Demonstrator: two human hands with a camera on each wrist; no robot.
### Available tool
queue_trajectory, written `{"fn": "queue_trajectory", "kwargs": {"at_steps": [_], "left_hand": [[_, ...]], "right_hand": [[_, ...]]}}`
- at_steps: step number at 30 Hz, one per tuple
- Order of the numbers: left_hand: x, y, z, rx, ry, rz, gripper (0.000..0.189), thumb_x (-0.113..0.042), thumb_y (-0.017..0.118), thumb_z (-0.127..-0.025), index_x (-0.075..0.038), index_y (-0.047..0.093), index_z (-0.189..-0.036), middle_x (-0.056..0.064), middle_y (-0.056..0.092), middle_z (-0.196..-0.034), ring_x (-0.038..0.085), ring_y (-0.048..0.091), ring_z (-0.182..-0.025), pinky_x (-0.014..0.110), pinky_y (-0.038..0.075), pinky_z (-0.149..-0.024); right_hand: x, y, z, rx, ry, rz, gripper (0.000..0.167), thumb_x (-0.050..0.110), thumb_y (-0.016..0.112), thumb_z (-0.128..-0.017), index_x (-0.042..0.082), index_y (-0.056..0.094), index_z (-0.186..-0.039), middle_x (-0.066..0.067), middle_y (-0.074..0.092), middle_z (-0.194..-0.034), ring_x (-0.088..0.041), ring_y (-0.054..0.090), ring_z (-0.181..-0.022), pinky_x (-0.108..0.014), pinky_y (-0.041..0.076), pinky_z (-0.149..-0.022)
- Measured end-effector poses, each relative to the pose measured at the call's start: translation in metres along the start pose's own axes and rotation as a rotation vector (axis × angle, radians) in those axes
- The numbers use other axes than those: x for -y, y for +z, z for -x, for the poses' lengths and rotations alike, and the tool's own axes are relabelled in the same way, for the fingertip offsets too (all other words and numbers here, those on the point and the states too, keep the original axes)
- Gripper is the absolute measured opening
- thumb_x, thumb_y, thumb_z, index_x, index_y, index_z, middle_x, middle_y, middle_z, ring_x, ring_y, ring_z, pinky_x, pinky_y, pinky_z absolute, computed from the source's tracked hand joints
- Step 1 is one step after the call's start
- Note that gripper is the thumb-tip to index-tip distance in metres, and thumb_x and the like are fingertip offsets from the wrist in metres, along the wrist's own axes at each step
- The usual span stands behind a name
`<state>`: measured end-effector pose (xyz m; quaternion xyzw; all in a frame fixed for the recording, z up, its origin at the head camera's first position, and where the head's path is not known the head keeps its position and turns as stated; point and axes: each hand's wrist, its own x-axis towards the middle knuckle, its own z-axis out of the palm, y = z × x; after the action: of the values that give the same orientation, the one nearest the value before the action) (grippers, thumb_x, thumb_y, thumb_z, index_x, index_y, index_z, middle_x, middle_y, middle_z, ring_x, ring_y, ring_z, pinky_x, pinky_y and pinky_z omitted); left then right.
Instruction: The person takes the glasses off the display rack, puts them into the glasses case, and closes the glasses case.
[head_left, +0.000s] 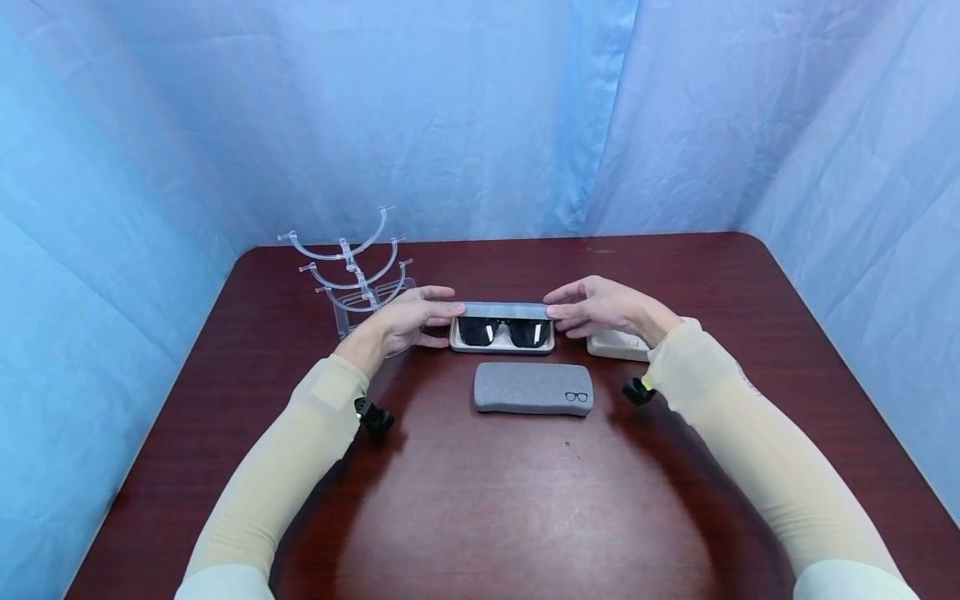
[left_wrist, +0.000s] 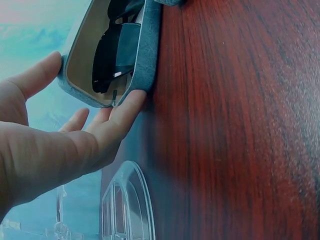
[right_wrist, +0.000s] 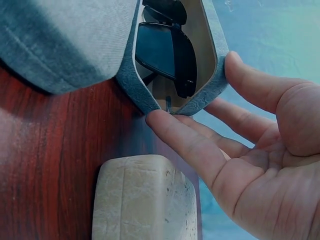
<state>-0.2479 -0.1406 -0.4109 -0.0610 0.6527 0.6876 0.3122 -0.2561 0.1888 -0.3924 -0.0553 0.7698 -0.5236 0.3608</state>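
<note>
An open glasses case (head_left: pixel 504 309) stands mid-table with its lid raised; dark sunglasses (head_left: pixel 477 332) lie inside it, lenses facing me. My left hand (head_left: pixel 414 318) holds the case's left end. In the left wrist view, the thumb (left_wrist: pixel 44 75) presses the lid's edge and a fingertip (left_wrist: pixel 134 98) touches the base's corner near the hinge. At the opposite end my right hand (head_left: pixel 603 305) holds the case likewise, thumb (right_wrist: pixel 242 70) on the lid and index finger (right_wrist: pixel 165 122) at the lower corner. Directly in front lies a closed grey glasses case (head_left: pixel 528 387) with a small spectacles print.
A cream glasses case (head_left: pixel 617 344) lies at the right, partly hidden by my right wrist. On the left rises a clear tiered glasses stand (head_left: pixel 362 283), close behind my left hand. Blue curtains (head_left: pixel 420 117) surround the dark red wooden table (head_left: pixel 480 500).
</note>
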Motion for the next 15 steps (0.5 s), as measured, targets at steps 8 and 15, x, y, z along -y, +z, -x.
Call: {"fn": "queue_trajectory", "kwargs": {"at_steps": [8,15], "left_hand": [[0.003,-0.001,-0.002,0.012,0.017,-0.030,0.071,-0.002,0.069,-0.095,-0.008,0.034,-0.156,0.017,0.043,-0.153,0.031,0.052,-0.130,0.056,0.048,-0.102],[0.009,0.006,-0.003,-0.003,0.032,-0.118,0.075,0.016,0.068,-0.087,-0.006,0.040,-0.153,0.015,0.039,-0.153,0.027,0.061,-0.105,0.047,0.052,-0.099]], "right_hand": [[-0.004,0.004,0.001,0.003,-0.025,0.051,0.063,0.016,0.070,-0.098,0.000,0.041,-0.152,-0.023,0.044,-0.152,-0.039,0.051,-0.133,-0.050,0.050,-0.102],[-0.008,0.016,-0.002,-0.045,-0.054,0.250,0.066,0.004,0.069,-0.096,0.000,0.038,-0.154,-0.023,0.041,-0.153,-0.034,0.052,-0.133,-0.040,0.055,-0.096]]}}
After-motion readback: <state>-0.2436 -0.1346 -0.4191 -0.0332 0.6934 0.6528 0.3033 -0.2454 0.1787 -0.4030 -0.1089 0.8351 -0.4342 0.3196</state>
